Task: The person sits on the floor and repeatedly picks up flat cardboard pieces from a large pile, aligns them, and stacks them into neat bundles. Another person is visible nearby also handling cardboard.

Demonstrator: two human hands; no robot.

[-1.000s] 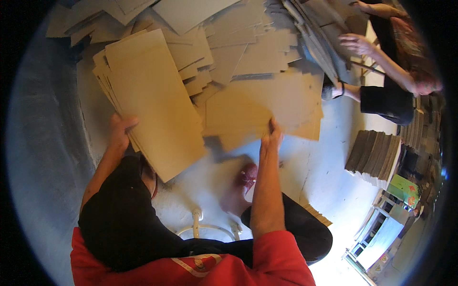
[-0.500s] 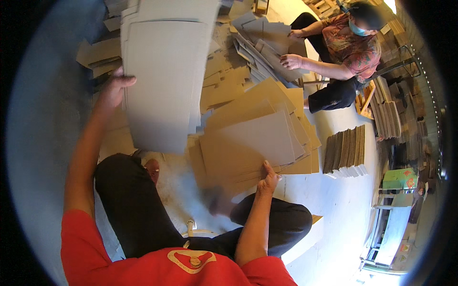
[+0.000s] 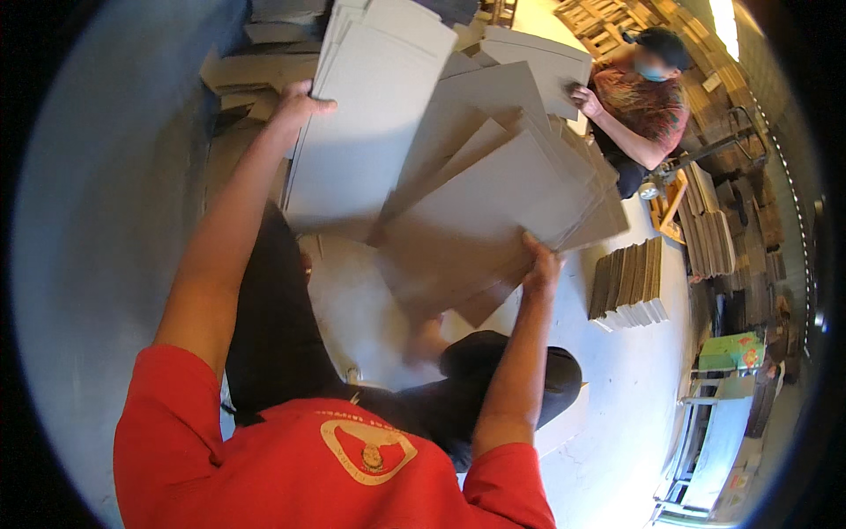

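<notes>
Over a pale floor [image 3: 626, 388], clamps a pale cardboard stack [image 3: 361, 132] by its left edge in the left hand [image 3: 296, 108] and a fanned brown stack [image 3: 493, 212] by its lower right edge in the right hand [image 3: 541, 267], with both forearms [image 3: 211, 256] stretched forward.

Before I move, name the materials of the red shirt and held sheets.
Red shirt: seemingly matte fabric, softly creased. Pale sheets in the left hand: probably matte cardboard, flat, thin-edged. Brown sheets in the right hand: likely cardboard, dull, straight-edged.

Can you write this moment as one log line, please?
left hand: grips cardboard bundle | right hand: grips fanned sheets | nearby: co-worker, cardboard stack on floor
</notes>
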